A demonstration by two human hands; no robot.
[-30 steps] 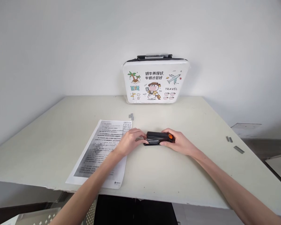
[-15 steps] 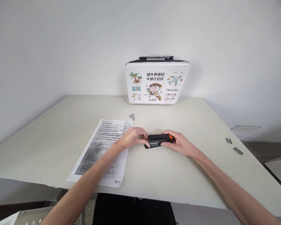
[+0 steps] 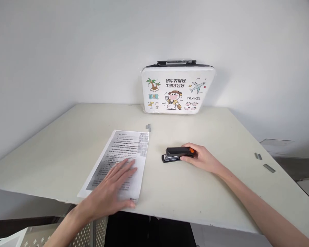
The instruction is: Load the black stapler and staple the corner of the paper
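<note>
black stapler (image 3: pixel 176 154) at frame centre is gripped at its orange end by the right hand (image 3: pixel 201 157); left hand (image 3: pixel 110 192) is laid flat, fingers spread, on the printed sheet (image 3: pixel 123 154) lower left

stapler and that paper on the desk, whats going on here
A person sits at a pale table. Their right hand grips the orange-tipped end of a closed black stapler lying on the table. Their left hand lies flat, fingers spread, on the near end of a printed sheet of paper beside it. Loose staple strips lie at the right, and an illustrated white case leans against the wall.
</note>
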